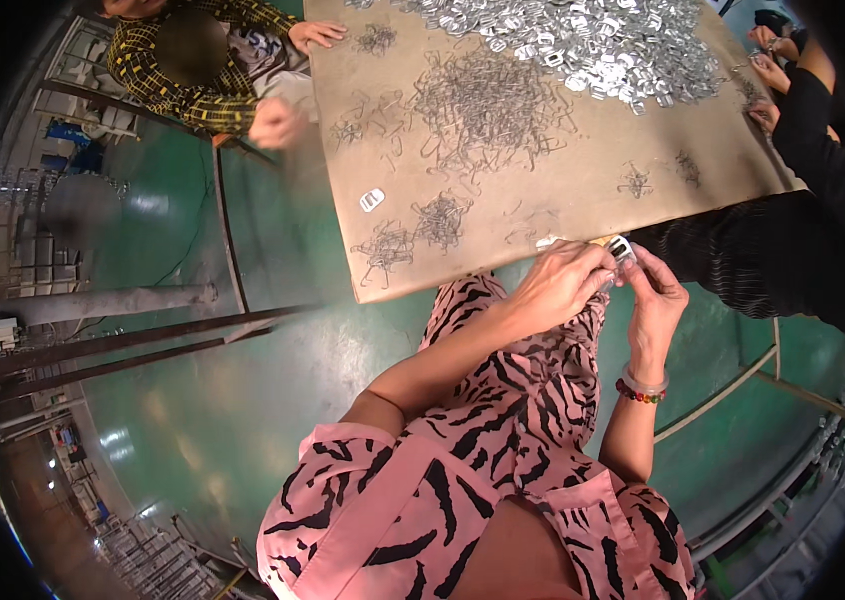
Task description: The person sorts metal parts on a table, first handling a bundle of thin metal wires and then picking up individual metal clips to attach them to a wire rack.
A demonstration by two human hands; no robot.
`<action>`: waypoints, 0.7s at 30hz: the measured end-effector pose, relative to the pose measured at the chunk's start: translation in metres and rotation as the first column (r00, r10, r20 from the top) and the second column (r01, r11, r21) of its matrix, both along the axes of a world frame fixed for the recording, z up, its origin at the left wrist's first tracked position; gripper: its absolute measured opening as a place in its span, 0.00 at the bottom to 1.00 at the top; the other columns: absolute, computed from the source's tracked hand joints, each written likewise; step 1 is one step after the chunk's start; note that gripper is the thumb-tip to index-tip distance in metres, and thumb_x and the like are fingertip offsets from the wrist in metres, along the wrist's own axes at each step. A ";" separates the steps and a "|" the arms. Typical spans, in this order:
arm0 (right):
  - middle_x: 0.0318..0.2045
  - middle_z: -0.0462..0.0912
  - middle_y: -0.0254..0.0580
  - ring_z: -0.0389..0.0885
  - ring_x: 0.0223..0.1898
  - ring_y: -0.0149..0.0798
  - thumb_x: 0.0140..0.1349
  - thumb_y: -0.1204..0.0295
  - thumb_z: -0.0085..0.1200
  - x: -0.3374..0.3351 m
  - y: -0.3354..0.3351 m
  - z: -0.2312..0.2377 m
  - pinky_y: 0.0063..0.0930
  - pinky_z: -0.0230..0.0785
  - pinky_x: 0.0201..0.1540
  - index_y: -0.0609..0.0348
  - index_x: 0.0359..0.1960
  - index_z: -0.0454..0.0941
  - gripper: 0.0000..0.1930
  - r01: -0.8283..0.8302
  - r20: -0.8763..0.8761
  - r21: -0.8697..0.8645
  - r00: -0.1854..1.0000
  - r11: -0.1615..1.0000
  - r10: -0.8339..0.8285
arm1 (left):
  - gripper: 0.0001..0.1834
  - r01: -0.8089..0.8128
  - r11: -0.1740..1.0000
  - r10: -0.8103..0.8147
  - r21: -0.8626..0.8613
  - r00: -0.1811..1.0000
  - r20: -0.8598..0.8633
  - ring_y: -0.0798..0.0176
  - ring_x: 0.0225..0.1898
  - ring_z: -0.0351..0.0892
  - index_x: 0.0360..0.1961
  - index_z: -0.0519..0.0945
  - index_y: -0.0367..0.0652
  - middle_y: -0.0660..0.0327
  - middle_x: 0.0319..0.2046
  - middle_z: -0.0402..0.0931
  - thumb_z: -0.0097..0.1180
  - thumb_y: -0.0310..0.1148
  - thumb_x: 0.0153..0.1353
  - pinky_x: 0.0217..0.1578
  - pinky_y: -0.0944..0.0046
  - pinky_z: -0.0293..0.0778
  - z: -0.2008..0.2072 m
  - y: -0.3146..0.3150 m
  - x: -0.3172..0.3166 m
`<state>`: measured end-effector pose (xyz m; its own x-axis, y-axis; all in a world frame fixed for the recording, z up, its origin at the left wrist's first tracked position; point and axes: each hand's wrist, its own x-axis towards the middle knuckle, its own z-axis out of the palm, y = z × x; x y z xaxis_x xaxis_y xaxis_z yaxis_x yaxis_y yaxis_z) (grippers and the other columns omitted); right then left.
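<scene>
At the near edge of the table, my two hands meet around a small silver metal buckle (621, 247) with slots in it. My right hand (659, 296) pinches the buckle between thumb and fingers. My left hand (565, 284) is closed right beside it, its fingertips against the buckle's left side; whatever is between them is too small to make out. Just beyond my hands, a few thin bent wire hooks (533, 225) lie on the brown-covered table (603, 210). A single loose buckle (372, 199) rests near the table's left edge.
A big heap of silver buckles (593, 50) covers the far right. Wire hooks form a wide pile (488, 105) and several smaller ones. One person (193, 70) sits at the far left, a hand on the table; dark-sleeved arms (813, 130) reach in from the right.
</scene>
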<state>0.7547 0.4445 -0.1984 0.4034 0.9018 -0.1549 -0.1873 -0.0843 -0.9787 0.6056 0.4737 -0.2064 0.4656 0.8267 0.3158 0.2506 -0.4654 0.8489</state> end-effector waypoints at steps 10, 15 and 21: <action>0.31 0.80 0.42 0.76 0.28 0.28 0.52 0.85 0.55 -0.005 -0.010 -0.009 0.19 0.71 0.32 0.72 0.39 0.78 0.11 0.047 -0.095 0.062 0.995 0.997 -0.041 | 0.06 -0.075 0.996 0.077 0.055 0.997 -0.025 0.48 0.34 0.73 0.35 0.73 0.40 0.52 0.29 0.74 0.53 0.30 0.57 0.41 0.55 0.66 -0.007 -0.009 0.001; 0.33 0.79 0.42 0.76 0.29 0.28 0.53 0.86 0.54 -0.004 -0.018 -0.011 0.18 0.71 0.33 0.72 0.40 0.77 0.11 0.111 -0.210 0.048 0.973 0.993 -0.099 | 0.06 -0.051 0.998 0.052 0.032 0.998 -0.043 0.49 0.34 0.73 0.34 0.73 0.40 0.53 0.28 0.74 0.52 0.31 0.58 0.40 0.55 0.65 -0.007 -0.013 0.001; 0.34 0.79 0.44 0.76 0.32 0.30 0.53 0.86 0.54 -0.003 -0.023 -0.001 0.20 0.70 0.36 0.72 0.39 0.77 0.10 0.106 -0.078 0.163 0.992 0.981 -0.094 | 0.06 -0.049 0.989 0.049 0.138 0.999 0.003 0.51 0.33 0.73 0.32 0.73 0.41 0.55 0.26 0.72 0.51 0.31 0.58 0.40 0.55 0.66 -0.008 -0.013 0.003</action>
<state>0.7515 0.4213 -0.1993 0.4865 0.8729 -0.0365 -0.2545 0.1016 -0.9617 0.6082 0.4603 -0.2143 0.4260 0.7972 0.4279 0.2764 -0.5650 0.7774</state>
